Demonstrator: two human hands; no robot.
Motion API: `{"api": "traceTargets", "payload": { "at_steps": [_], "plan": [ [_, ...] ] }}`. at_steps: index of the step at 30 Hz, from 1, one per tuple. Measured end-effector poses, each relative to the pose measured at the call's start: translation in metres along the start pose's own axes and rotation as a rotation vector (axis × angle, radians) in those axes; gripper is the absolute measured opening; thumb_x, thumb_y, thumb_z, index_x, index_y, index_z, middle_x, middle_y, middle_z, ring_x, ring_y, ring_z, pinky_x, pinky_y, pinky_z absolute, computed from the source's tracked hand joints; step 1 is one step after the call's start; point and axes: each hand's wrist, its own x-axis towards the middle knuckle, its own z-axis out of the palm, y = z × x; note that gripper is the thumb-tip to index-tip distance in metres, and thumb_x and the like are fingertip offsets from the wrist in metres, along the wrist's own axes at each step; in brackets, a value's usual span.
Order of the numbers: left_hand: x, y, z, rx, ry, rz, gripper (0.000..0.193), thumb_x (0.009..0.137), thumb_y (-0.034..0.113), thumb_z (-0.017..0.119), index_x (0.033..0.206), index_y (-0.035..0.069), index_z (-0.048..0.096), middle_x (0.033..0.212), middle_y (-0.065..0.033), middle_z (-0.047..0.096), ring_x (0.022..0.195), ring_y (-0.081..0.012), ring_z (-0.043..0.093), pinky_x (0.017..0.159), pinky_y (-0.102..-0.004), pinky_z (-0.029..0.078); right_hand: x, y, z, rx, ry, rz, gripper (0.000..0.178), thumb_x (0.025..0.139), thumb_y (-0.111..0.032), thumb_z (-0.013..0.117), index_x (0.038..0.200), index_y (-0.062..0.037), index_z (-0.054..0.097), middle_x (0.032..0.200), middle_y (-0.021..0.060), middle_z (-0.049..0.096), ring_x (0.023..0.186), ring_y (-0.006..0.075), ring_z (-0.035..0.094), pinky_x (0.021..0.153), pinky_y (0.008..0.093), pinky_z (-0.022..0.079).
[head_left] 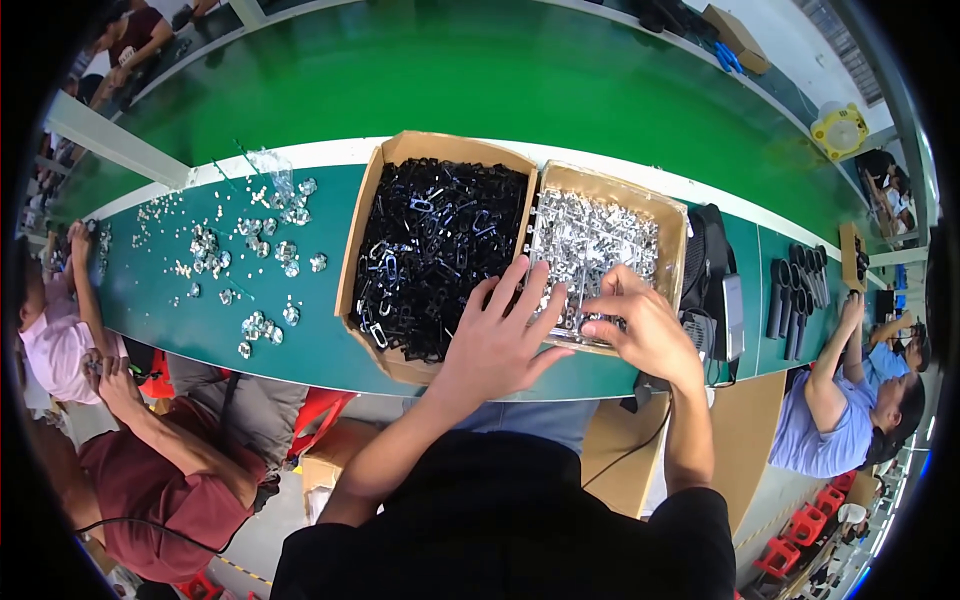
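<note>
Two open cardboard boxes stand side by side on the green table in front of me. The larger box (362,235) is filled with black clip-like parts (430,240). Small silver metal parts (610,215) fill the smaller box (672,225). My left hand (500,340) spreads its fingers over the side where the boxes meet, fingertips at a thin see-through frame-like piece (560,262) lying on the silver parts. Whether they touch it I cannot tell. My right hand (645,325) is curled in a pinch at the near edge of the smaller box; what it pinches is hidden.
Clusters of shiny parts (262,325) and small pale bits lie scattered on the table's left. A black bag (708,260) and a grey device (733,315) sit right of the boxes. Farther right are black handled tools (795,300). Co-workers sit on both sides.
</note>
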Motion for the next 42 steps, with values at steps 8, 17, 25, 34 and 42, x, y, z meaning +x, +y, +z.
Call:
{"api": "traceTargets", "payload": {
  "at_steps": [8,17,25,34,42],
  "plan": [
    [-0.001,0.000,-0.002,0.001,-0.020,-0.013,0.063,0.082,0.050,0.070,0.129,0.009,0.061,0.141,-0.0172,0.048,0.131,-0.0382,0.044,0.097,-0.0486,0.044,-0.005,-0.005,0.000,0.060,0.196,0.086,0.027,0.071,0.000,0.077,0.097,-0.0037,0.071,0.090,0.0112,0.052,0.085,0.0311,0.059,0.076,0.0379,0.048],
    [-0.002,0.002,0.000,-0.016,-0.011,-0.008,0.062,0.087,0.051,0.063,0.131,0.007,0.057,0.139,-0.0195,0.049,0.133,-0.0376,0.043,0.096,-0.0492,0.045,0.004,-0.017,0.002,0.006,0.124,-0.064,0.026,0.079,-0.009,0.074,0.105,-0.0057,0.072,0.093,0.0102,0.050,0.083,0.0298,0.058,0.072,0.0399,0.049],
    [0.000,0.000,-0.001,-0.014,-0.013,-0.015,0.062,0.088,0.049,0.063,0.132,0.007,0.056,0.139,-0.0193,0.049,0.133,-0.0371,0.043,0.095,-0.0490,0.045,-0.010,-0.026,0.009,0.003,0.095,-0.077,0.025,0.077,-0.007,0.075,0.102,-0.0068,0.074,0.089,0.0091,0.050,0.076,0.0279,0.058,0.065,0.0389,0.049],
    [-0.001,0.000,-0.006,0.017,-0.034,-0.004,0.062,0.088,0.050,0.063,0.131,0.006,0.057,0.139,-0.0189,0.049,0.133,-0.0372,0.043,0.096,-0.0489,0.045,-0.016,-0.038,0.009,-0.037,0.166,-0.001,0.029,0.076,-0.009,0.076,0.105,-0.0074,0.073,0.088,0.0077,0.051,0.078,0.0267,0.059,0.065,0.0379,0.049],
    [-0.001,0.001,-0.002,0.012,-0.014,-0.009,0.064,0.086,0.051,0.064,0.133,0.008,0.056,0.140,-0.0179,0.049,0.134,-0.0368,0.042,0.096,-0.0486,0.045,-0.001,-0.018,-0.001,0.174,0.282,-0.028,0.018,0.089,0.002,0.063,0.104,-0.0020,0.070,0.092,0.0076,0.057,0.073,0.0173,0.056,0.062,0.0274,0.045]
  ]
}}
